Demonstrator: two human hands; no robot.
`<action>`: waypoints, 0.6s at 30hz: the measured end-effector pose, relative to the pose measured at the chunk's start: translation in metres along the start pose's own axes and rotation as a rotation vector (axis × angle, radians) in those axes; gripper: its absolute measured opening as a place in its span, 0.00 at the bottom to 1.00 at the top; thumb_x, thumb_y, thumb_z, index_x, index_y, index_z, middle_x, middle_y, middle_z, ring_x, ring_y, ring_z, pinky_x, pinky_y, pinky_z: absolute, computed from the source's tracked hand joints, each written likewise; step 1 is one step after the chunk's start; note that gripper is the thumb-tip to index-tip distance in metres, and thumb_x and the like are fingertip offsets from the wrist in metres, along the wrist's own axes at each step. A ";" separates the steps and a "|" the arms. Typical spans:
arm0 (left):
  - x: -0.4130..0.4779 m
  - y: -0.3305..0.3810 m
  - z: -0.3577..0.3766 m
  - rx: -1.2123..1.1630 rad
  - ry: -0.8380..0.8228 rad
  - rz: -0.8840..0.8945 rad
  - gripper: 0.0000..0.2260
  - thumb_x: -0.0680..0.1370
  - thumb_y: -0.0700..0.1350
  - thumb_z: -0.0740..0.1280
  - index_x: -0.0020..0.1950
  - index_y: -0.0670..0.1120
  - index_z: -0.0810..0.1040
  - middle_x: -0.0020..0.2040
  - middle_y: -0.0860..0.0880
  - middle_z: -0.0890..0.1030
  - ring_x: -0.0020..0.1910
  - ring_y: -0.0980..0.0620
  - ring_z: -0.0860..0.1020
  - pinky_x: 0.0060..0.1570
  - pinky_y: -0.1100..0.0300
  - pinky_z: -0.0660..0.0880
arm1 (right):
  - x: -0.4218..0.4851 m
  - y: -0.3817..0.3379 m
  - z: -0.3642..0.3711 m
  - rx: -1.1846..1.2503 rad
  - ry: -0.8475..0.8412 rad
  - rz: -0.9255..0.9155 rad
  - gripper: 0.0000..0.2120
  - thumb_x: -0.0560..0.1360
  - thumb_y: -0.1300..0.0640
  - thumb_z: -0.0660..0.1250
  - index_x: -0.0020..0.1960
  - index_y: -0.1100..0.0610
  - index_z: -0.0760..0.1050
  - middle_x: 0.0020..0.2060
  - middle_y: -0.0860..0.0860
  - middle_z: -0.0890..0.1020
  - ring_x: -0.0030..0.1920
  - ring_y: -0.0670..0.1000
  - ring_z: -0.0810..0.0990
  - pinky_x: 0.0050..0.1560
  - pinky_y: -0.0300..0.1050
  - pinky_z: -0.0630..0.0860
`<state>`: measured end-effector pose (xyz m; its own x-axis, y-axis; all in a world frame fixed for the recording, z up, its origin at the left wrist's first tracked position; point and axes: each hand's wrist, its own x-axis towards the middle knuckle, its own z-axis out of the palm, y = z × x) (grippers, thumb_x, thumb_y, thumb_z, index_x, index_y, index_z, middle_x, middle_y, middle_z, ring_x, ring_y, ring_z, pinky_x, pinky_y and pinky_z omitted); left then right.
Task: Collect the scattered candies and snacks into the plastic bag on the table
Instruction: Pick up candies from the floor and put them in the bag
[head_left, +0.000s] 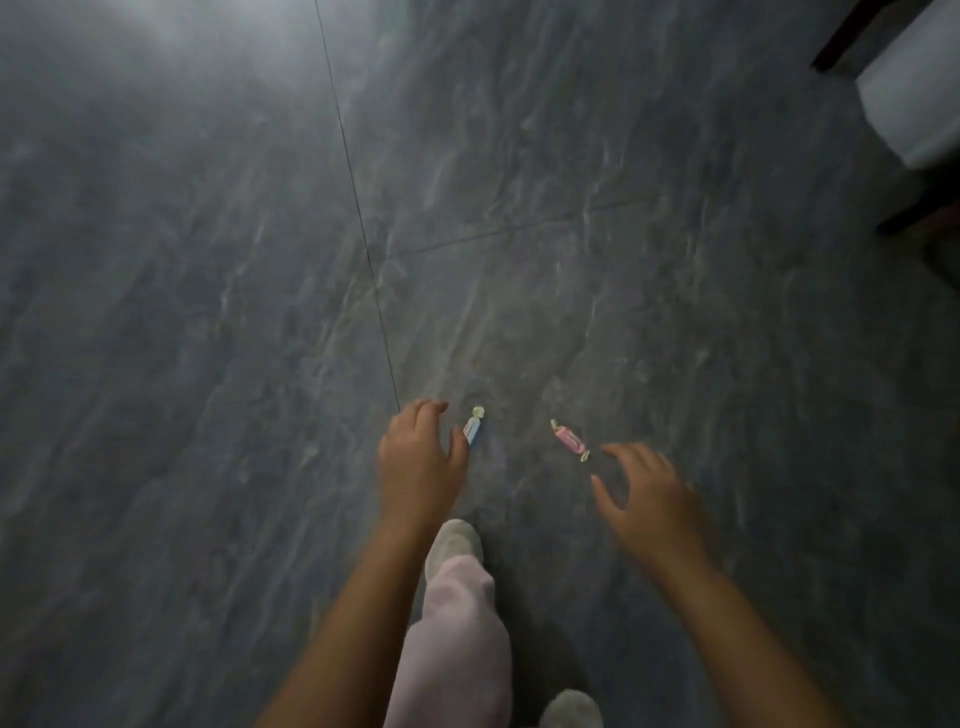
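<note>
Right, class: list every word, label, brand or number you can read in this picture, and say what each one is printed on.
No text is readable anywhere in this picture.
blue and white candy: some print on the wrapper, too small and blurred to read.
pink candy: pale marks on the wrapper, too blurred to read.
grey floor: no writing or signs visible.

Floor of large dark grey stone-look tiles (208, 364): pale whitish veining throughout, thin darker joint lines. The small blue-and-white twist-wrapped candy (474, 430) has a pale yellow twisted end; the small pink twist-wrapped candy (568, 439) has pale cream ends. The soft trouser leg (457, 649) is pale pink, the rounded slippers (453, 543) greyish off-white, the padded chair seat (909, 104) white on a dark frame.
</note>
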<state>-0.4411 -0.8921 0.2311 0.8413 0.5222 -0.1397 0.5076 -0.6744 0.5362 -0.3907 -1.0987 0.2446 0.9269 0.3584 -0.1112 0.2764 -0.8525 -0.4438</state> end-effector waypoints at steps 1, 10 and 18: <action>0.005 -0.018 0.026 -0.002 -0.021 -0.039 0.13 0.73 0.42 0.67 0.56 0.39 0.76 0.54 0.41 0.79 0.53 0.42 0.76 0.51 0.51 0.71 | 0.004 0.015 0.024 -0.004 -0.021 -0.001 0.16 0.66 0.53 0.63 0.51 0.58 0.78 0.41 0.58 0.82 0.41 0.62 0.80 0.39 0.55 0.79; 0.041 -0.139 0.195 0.066 -0.137 -0.078 0.17 0.75 0.49 0.66 0.61 0.43 0.73 0.58 0.46 0.77 0.57 0.48 0.74 0.54 0.55 0.70 | 0.065 0.084 0.196 -0.131 -0.147 -0.223 0.18 0.66 0.48 0.58 0.47 0.58 0.78 0.40 0.56 0.83 0.39 0.58 0.82 0.37 0.50 0.79; 0.060 -0.190 0.266 0.090 -0.083 -0.016 0.20 0.72 0.52 0.69 0.59 0.43 0.74 0.55 0.45 0.77 0.53 0.45 0.74 0.50 0.54 0.68 | 0.112 0.111 0.251 -0.130 -0.131 -0.329 0.16 0.64 0.53 0.65 0.48 0.60 0.77 0.41 0.58 0.82 0.40 0.60 0.81 0.41 0.51 0.78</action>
<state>-0.4377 -0.8715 -0.1008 0.8435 0.4907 -0.2185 0.5328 -0.7125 0.4566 -0.3198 -1.0577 -0.0399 0.7452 0.6597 -0.0976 0.5917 -0.7216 -0.3594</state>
